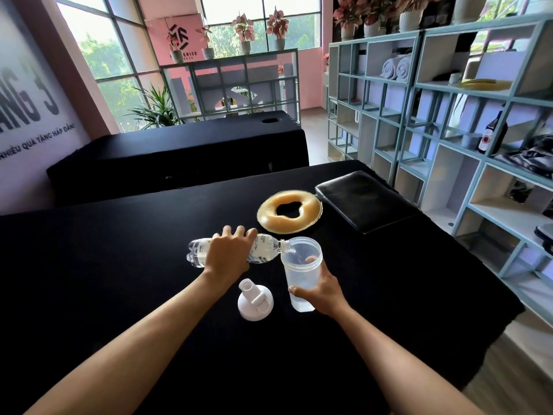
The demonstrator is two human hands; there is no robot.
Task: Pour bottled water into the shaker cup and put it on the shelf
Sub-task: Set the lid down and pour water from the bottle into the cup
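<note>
the left hand (229,254) grips the water bottle (263,250) tipped sideways, its mouth at the rim of the shaker cup (300,272). the right hand (321,290) is wrapped around the cup on the black table (119,265). the cup's white lid (255,301) lies just left of the cup.

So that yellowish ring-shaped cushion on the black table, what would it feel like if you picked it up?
The ring cushion looks glossy and translucent like gel, so probably soft and floppy, sagging from one edge. It may feel heavy for its size. Lying flat with a thin flange around its rim, it is unlikely to roll, and its smooth surface might be slightly tacky or slippery.
</note>
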